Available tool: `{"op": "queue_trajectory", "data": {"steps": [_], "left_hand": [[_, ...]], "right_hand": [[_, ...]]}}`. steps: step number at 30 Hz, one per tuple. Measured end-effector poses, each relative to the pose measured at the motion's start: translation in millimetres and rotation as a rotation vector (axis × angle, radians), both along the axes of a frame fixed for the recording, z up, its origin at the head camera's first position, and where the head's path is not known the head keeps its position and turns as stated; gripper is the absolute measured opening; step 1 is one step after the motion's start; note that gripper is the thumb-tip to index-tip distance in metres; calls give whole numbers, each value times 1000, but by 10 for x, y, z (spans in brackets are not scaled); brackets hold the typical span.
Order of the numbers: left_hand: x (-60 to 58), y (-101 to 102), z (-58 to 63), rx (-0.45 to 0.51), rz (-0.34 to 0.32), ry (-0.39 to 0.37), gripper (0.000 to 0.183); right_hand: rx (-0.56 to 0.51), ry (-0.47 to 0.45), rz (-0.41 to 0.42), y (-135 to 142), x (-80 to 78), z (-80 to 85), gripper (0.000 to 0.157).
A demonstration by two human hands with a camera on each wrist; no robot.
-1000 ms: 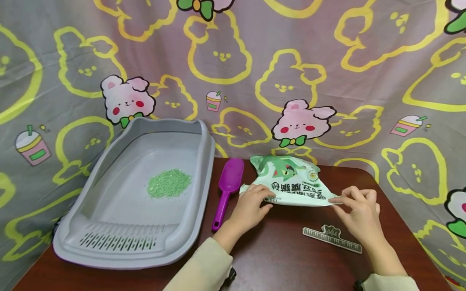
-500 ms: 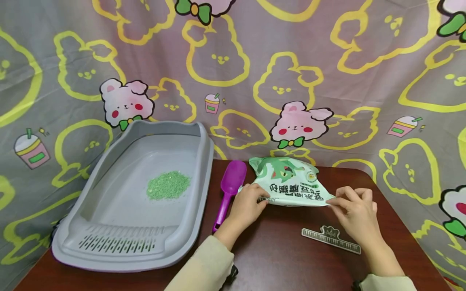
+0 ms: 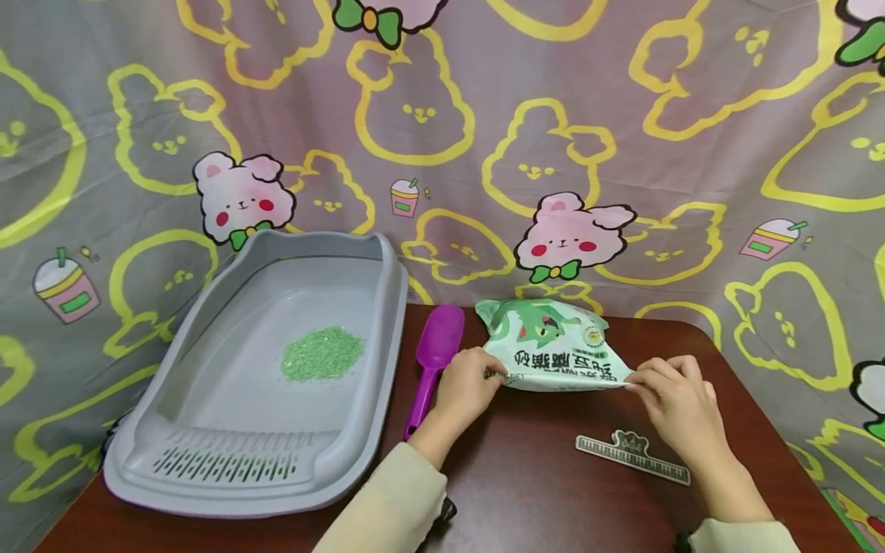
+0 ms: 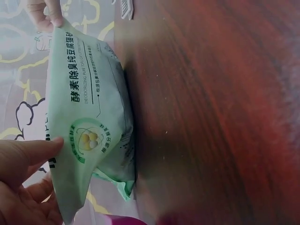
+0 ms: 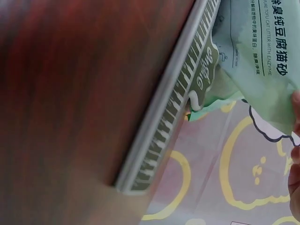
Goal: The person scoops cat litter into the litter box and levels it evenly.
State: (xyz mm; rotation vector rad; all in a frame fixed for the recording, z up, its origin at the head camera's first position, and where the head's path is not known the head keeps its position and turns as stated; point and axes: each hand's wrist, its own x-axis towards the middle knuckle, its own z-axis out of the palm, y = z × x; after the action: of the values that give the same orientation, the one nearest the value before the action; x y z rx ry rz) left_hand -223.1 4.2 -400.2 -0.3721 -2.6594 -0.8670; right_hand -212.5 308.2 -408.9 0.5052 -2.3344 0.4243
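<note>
A light green bag of cat litter (image 3: 553, 346) lies on the table, its near edge folded into a straight crease between both hands. My left hand (image 3: 466, 388) pinches the left end of that edge; in the left wrist view the thumb presses the bag's printed face (image 4: 89, 84), fingers behind it. The right end is pinched by my right hand (image 3: 681, 403), thumb and fingertips together. In the right wrist view only some fingers (image 5: 294, 178) show at the edge. A long piano-key-patterned clip (image 3: 632, 457) lies just in front of the right hand, not touched.
At the left stands a large grey litter tray (image 3: 392, 338) with a heap of green litter pellets (image 3: 323, 353) in it. A purple scoop (image 3: 440, 336) lies between tray and bag, partly behind the left forearm. Behind the table (image 3: 539, 491) hangs a patterned curtain (image 3: 442, 92).
The left fingers have curled further around the bag's left corner, and the right hand keeps its pinch. The bag's near edge looks slightly more folded over; tray, scoop and clip stay put.
</note>
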Motion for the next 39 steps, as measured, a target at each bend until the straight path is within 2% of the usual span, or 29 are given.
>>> {"op": "queue_trajectory", "data": {"steps": [5, 11, 16, 21, 25, 28, 31, 35, 39], "left_hand": [[-23, -6, 3, 73, 10, -20, 9], [-38, 8, 0, 118, -10, -38, 9], [-46, 7, 0, 139, -16, -53, 9], [-53, 0, 6, 131, -9, -85, 9], [-59, -6, 10, 131, 0, -95, 8], [-63, -2, 4, 135, 6, -98, 8], [-68, 4, -1, 140, 7, -106, 8], [-69, 10, 6, 141, 13, -118, 8], [-71, 6, 15, 135, 15, -111, 8]], "right_hand": [[24, 31, 0, 23, -26, 26, 18], [-36, -12, -18, 54, -2, -11, 22], [-114, -19, 23, 98, -21, -45, 27], [-141, 11, 52, 142, -67, -68, 27], [-195, 20, 133, 162, -116, -99, 28], [-259, -20, 182, 171, -118, -114, 29], [-289, -96, 129, 147, -70, -93, 28], [-229, -185, 20, 32, 13, -9, 25], [-173, -210, 36, -155, 30, 50, 24]]}}
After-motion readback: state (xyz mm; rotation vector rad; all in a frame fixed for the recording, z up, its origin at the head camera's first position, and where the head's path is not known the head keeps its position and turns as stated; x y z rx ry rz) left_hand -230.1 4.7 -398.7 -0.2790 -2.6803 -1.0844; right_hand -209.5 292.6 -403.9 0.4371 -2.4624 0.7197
